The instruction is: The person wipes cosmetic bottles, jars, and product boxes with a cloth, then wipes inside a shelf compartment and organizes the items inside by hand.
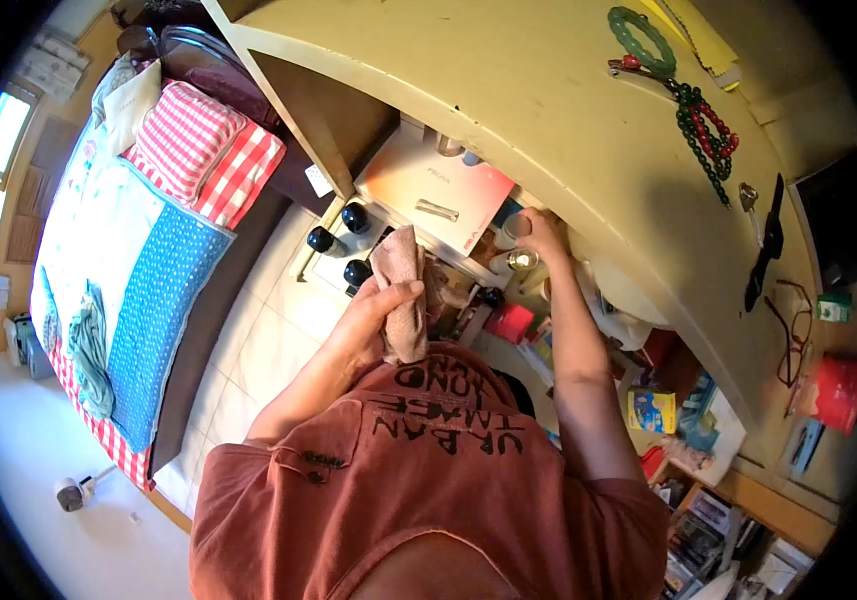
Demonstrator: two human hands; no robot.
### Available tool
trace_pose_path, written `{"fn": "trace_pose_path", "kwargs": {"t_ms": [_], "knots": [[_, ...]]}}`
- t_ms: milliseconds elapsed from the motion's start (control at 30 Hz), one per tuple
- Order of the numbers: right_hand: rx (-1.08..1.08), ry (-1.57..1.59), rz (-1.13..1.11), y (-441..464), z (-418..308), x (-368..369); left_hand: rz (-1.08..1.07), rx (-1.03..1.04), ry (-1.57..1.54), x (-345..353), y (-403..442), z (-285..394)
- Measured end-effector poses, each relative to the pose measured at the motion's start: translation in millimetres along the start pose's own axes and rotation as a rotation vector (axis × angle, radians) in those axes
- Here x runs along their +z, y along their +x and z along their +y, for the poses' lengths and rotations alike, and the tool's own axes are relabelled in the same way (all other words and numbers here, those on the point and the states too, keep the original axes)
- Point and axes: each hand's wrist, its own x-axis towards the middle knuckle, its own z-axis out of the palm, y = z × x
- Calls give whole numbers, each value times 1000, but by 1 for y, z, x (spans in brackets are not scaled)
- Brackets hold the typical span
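Observation:
My left hand (364, 318) is closed around a folded pinkish-brown cloth (401, 285), which stands up in front of my chest. My right hand (546, 238) reaches into the opening under the desk top, its fingers around a small pale, see-through cup or jar (516, 226). Just below that hand is a shiny round gold-coloured lid or jar (522, 260). A pale pink-orange box (439, 185) with a handle lies to the left of the cup. Several black-capped jars (354, 218) stand between the box and the cloth.
Overhead, the yellowish desk top (509, 70) carries green and red bead strings (706, 135), a black watch (769, 245) and eyeglasses (794, 330). A bed with a blue blanket (174, 320) stands at left. A yellow packet (652, 411) and shelved items (704, 530) are at lower right.

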Motion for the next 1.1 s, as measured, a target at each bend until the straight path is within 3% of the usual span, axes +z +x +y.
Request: {"fn": "trace_pose_path", "kwargs": {"t_ms": [67, 200, 333, 367, 433, 533, 567, 700, 767, 800, 867, 967, 1067, 1100], "knots": [[36, 217, -176, -5, -13, -12, -8, 26, -17, -1, 2, -2], [22, 271, -225, -3, 7, 2, -18, 22, -9, -2, 6, -3], [13, 550, -116, -2, 32, 23, -2, -7, 27, -2, 9, -3], [104, 535, -30, -3, 30, 21, 0, -2, 32, -2, 11, -4], [194, 519, 59, -10, 9, 1, 2, -13, 9, -1, 13, -3], [104, 280, 224, -27, -47, -39, 17, -10, -50, -7, 24, -6], [87, 417, 271, -33, -84, -56, 26, -5, -86, -8, 29, -7], [-158, 713, 71, -71, -246, -127, -88, -27, -76, 3, 43, 5], [-248, 745, -83, -82, -273, -117, -59, 69, -93, 8, 54, 8], [-256, 713, -152, -85, -276, -104, -44, 21, -135, 5, 63, 10], [-233, 714, -134, -84, -281, -88, -63, -17, -111, -2, 81, 15], [-209, 698, 142, -86, -290, -93, -114, 246, 128, -9, 112, 28], [-66, 789, 82, -95, -278, -91, -69, 732, 520, -17, 169, 62], [-79, 741, 72, -97, -272, -87, 19, 830, 832, -37, 216, 76]]}}
